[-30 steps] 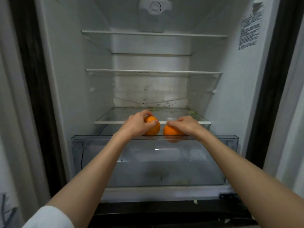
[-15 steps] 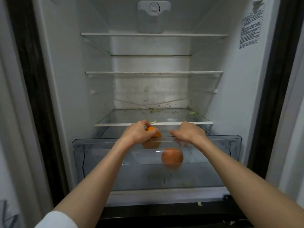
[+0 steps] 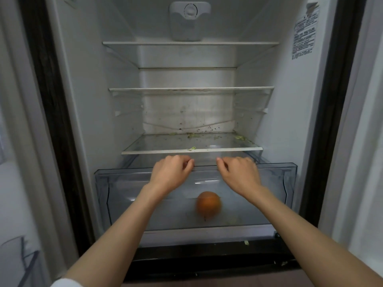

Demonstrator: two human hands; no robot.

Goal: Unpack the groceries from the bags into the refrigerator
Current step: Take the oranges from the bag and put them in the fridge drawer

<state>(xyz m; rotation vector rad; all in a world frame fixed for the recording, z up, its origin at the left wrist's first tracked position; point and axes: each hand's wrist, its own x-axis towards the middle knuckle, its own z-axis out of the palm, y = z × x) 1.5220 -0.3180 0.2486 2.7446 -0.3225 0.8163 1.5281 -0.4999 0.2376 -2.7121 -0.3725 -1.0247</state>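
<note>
A: Where's the orange (image 3: 208,206) vs. the hands?

B: Below and between them, seen thru the clear front of the drawer (image 3: 275,183), blurred, near the drawer's bottom. Only one orange is seen; whether it's resting or in mid-air can't be told.

A: Which hand's nearer?

B: Right hand (image 3: 238,175), slightly, since the orange sits a bit right of centre. Left hand (image 3: 173,172) is about as high, just left of it. Both are held over the drawer's top edge, under the glass shelf (image 3: 191,150).

A: Fingers?

B: Loosely curled on both hands, nothing held, no fruit touched.

A: Long axis, pointing?

B: None to speak of; it's round, so no direction is given. Stem end can't be made out.

A: Next move?

B: Judged: hands pulled back out toward the bags, w/ the drawer left pulled out for more.
</note>
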